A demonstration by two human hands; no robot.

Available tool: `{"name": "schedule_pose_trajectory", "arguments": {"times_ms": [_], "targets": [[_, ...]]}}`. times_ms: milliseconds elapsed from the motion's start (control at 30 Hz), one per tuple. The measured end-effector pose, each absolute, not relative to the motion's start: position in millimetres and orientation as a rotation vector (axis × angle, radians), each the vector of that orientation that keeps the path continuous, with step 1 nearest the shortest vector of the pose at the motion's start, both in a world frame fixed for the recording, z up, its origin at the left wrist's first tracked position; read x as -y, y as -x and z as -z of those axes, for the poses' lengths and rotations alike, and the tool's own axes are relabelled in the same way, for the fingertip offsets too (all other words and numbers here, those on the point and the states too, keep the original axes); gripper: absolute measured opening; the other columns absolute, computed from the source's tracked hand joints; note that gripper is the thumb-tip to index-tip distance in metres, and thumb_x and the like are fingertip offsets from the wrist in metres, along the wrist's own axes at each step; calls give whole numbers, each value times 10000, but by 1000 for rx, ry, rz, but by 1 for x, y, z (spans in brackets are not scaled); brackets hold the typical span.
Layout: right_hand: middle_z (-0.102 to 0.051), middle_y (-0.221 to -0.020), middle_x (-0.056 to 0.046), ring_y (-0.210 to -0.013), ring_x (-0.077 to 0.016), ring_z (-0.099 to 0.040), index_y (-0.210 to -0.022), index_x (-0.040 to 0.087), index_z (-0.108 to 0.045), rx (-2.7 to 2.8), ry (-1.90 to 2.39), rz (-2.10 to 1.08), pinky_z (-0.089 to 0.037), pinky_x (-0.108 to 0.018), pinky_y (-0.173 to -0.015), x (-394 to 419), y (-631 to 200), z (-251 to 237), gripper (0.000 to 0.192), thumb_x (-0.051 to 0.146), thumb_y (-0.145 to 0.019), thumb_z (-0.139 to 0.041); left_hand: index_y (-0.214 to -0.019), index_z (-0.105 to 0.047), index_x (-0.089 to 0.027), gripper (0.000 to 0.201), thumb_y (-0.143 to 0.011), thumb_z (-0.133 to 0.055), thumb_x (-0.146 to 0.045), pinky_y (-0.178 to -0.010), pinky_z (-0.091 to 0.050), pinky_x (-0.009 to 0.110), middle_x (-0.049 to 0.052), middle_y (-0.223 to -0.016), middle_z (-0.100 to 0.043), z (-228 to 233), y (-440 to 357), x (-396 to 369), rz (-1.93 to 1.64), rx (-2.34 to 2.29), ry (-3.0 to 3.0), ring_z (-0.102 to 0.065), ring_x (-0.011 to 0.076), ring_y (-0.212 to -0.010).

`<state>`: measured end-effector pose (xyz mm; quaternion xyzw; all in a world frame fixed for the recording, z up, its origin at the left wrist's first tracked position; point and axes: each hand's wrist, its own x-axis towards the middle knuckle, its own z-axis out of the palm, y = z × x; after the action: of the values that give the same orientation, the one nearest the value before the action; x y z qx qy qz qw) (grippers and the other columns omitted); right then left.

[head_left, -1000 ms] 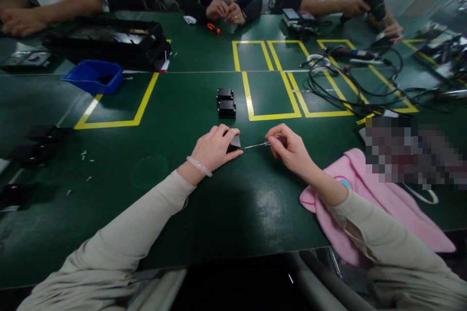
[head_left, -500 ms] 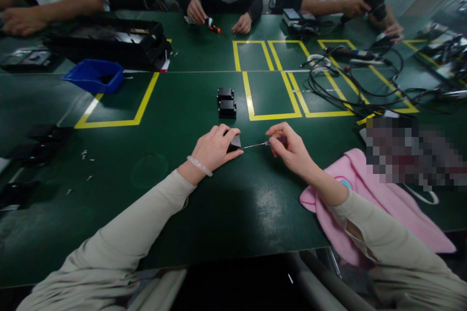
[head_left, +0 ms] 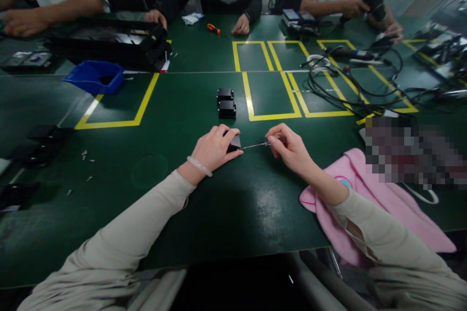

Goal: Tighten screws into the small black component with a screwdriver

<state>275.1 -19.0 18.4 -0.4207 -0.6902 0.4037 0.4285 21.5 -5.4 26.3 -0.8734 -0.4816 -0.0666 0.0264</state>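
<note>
Across the green table [head_left: 189, 107] yellow tape frames mark bays, and you work just short of them at the near middle. Beside your right arm a pink cloth [head_left: 365, 194] lies bunched. Beyond your hands two black blocks [head_left: 226, 103] sit touching, parked clear of your work. Your left hand [head_left: 215, 148] curls over a small black block [head_left: 234, 143], pressing it to the table so it cannot slip. Your right hand [head_left: 290, 148] pinches a thin screwdriver [head_left: 260, 145], shaft level, tip at the block's side.
</note>
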Motion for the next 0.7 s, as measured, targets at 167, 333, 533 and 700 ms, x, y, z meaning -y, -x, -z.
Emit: {"name": "schedule_pose_trajectory", "arguments": {"times_ms": [167, 333, 533, 700], "targets": [[-562, -749, 46, -585, -109, -528, -1086, 237, -555, 1735, 1046, -959, -407, -277, -571, 19, -275, -18, 120, 303, -1002, -609, -1362, -537, -193, 515, -984, -647, -525, -805, -533, 348, 123, -1251, -622, -28, -22, 6, 199, 1500, 2710, -607, 280, -1116], [-530, -676, 66, -529, -103, -507, -1028, 240, -550, 1742, 1055, -989, -388, -281, -551, 20, -275, -19, 123, 347, -1014, -607, -1357, -534, -201, 507, -983, -647, -525, -820, -531, 351, 123, -1255, -624, -29, -22, 5, 193, 1509, 2714, -606, 281, -1121], [-543, -738, 50, -607, -117, -526, -1093, 237, -551, 1769, 1032, -933, -411, -287, -598, 21, -275, -21, 144, 325, -1002, -618, -1356, -534, -197, 499, -990, -637, -520, -818, -530, 350, 125, -1254, -623, -28, -22, 5, 199, 1502, 2720, -607, 279, -1116], [-517, -654, 70, -529, -105, -499, -1017, 237, -546, 1755, 1045, -991, -380, -286, -558, 20, -275, -20, 124, 354, -1023, -588, -1365, -533, -191, 512, -987, -644, -520, -814, -532, 350, 123, -1253, -622, -29, -23, 6, 192, 1509, 2718, -608, 281, -1118]]}}
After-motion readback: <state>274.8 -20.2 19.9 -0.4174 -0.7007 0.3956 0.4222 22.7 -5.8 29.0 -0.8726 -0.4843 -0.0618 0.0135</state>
